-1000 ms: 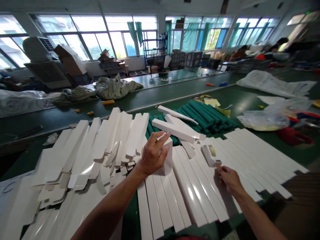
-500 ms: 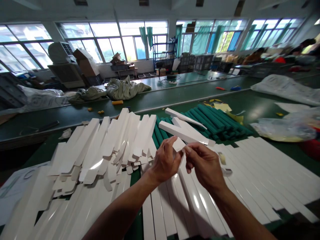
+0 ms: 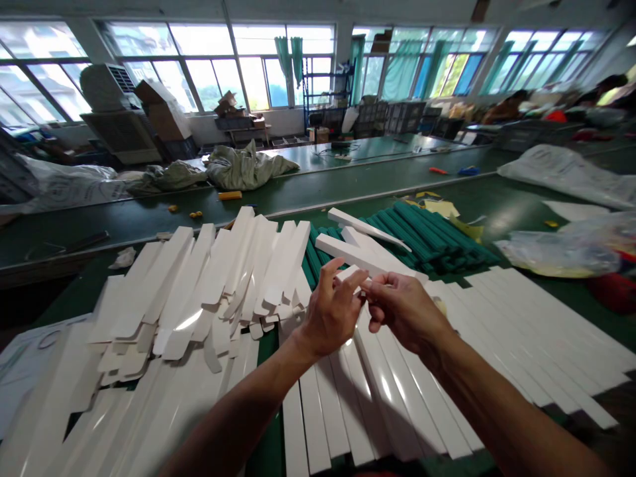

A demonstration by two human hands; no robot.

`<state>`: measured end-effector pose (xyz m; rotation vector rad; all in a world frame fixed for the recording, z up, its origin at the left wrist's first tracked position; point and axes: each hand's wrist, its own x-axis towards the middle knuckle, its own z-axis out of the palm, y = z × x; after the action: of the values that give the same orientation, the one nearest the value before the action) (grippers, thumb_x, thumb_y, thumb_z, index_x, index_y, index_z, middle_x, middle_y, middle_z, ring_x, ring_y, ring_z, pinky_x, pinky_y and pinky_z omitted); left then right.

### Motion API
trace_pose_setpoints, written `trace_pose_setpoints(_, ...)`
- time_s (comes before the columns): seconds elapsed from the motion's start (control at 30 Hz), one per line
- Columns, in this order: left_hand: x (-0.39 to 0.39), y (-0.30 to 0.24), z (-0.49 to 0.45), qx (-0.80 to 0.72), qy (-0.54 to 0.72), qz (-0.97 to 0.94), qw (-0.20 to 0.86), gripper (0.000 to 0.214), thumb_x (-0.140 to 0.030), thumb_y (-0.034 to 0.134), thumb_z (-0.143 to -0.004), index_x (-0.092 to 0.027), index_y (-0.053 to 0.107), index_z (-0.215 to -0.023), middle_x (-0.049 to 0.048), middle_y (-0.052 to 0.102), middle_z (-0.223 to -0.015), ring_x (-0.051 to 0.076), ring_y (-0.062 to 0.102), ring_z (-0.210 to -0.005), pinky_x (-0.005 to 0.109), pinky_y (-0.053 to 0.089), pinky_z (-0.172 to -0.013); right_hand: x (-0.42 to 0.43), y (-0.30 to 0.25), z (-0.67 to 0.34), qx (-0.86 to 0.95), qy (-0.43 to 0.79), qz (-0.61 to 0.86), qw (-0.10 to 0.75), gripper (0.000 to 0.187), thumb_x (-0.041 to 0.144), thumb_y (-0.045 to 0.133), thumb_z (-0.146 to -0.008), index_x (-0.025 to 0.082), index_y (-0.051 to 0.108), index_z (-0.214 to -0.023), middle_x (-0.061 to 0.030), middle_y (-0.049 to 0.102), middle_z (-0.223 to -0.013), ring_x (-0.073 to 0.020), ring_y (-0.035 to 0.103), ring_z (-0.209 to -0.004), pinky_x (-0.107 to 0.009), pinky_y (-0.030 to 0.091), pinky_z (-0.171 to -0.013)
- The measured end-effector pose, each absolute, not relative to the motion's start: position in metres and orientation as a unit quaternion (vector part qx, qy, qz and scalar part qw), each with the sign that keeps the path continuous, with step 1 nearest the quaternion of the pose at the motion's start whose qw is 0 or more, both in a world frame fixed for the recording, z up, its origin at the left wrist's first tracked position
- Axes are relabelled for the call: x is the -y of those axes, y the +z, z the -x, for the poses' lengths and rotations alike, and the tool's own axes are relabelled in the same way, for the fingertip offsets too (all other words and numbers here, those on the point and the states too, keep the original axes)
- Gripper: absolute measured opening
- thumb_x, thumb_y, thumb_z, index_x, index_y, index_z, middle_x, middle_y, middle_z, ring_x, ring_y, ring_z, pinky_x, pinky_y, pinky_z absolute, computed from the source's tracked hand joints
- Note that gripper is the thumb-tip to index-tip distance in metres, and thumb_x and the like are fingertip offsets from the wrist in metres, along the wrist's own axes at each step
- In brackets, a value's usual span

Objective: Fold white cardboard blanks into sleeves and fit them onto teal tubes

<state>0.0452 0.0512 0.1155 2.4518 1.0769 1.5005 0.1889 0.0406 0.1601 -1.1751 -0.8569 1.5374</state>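
Both my hands meet at the end of a long white carton (image 3: 348, 272), above a row of similar cartons. My left hand (image 3: 330, 308) is closed around that end, its index finger bent over the top. Thumb and fingers of my right hand (image 3: 407, 310) pinch at the carton's edge, right against my left fingertips. My fingers hide most of the end and its flaps. Flat closed white cartons (image 3: 527, 338) lie side by side under and right of my hands. To the left is a heap of white cartons (image 3: 199, 291) with open end flaps.
Behind my hands lie green rolled bundles (image 3: 412, 232) with a few white cartons on top. Plastic bags (image 3: 566, 252) rest at the right. A crumpled cloth sack (image 3: 243, 165) and a yellow-orange object (image 3: 230, 195) sit on the green table beyond. A person (image 3: 507, 108) is far right.
My left index finger has curled down over the carton's end, and my right hand has shifted slightly up against it. The camera view has tilted down a little.
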Motion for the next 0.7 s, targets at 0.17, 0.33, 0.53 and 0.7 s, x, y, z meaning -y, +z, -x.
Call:
trace_pose_setpoints(0.17, -0.054, 0.121, -0.032, -0.301, 0.486, -0.813, 0.114, 0.041, -0.013, 0.053, -0.084, -0.016, 0.054, -0.125, 0.0132, 0.059, -0.119, 0.026, 0.054, -0.117, 0.043, 0.05, -0.099, -0.038, 0.124, -0.185, 0.404, 0.588, 0.455, 0.534, 0.045, 0.052, 0.077, -0.068, 0.02, 0.047, -0.077, 0.0083, 0.048, -0.046, -0.0095, 0.041, -0.033, -0.027, 0.047, -0.033)
trace_pose_setpoints(0.33, -0.045, 0.103, -0.029, -0.31, 0.493, -0.795, 0.167, 0.052, -0.022, 0.058, -0.083, -0.019, 0.047, -0.133, 0.0121, 0.057, -0.127, 0.027, 0.05, -0.122, 0.045, 0.048, -0.102, -0.045, 0.069, -0.187, 0.57, 0.355, 0.548, 0.499, 0.033, 0.049, 0.069, -0.075, 0.02, 0.053, -0.082, 0.0053, 0.047, -0.056, -0.0108, 0.044, -0.045, -0.023, 0.039, -0.041)
trace_pose_setpoints(0.53, -0.033, 0.043, -0.054, -0.474, 0.557, -0.65, 0.206, 0.091, -0.039, 0.074, -0.074, -0.018, 0.021, -0.145, 0.019, 0.044, -0.139, 0.032, 0.048, -0.127, 0.049, 0.044, -0.105, -0.049, 0.028, -0.191, 0.764, 0.249, 0.474, 0.361, 0.026, 0.036, 0.062, -0.07, 0.017, 0.063, -0.088, -0.0105, 0.063, -0.09, -0.0245, 0.06, -0.082, -0.034, 0.05, -0.066)
trace_pose_setpoints(0.7, -0.008, 0.048, -0.051, -0.571, 0.574, -0.534, 0.243, 0.091, -0.037, 0.079, -0.068, -0.02, 0.029, -0.141, 0.0174, 0.051, -0.132, 0.03, 0.055, -0.117, 0.046, 0.048, -0.098, -0.029, 0.045, -0.163, 0.748, 0.33, 0.472, 0.33, 0.02, 0.033, 0.058, -0.077, 0.017, 0.063, -0.087, -0.0092, 0.065, -0.089, -0.023, 0.061, -0.081, -0.033, 0.05, -0.071)
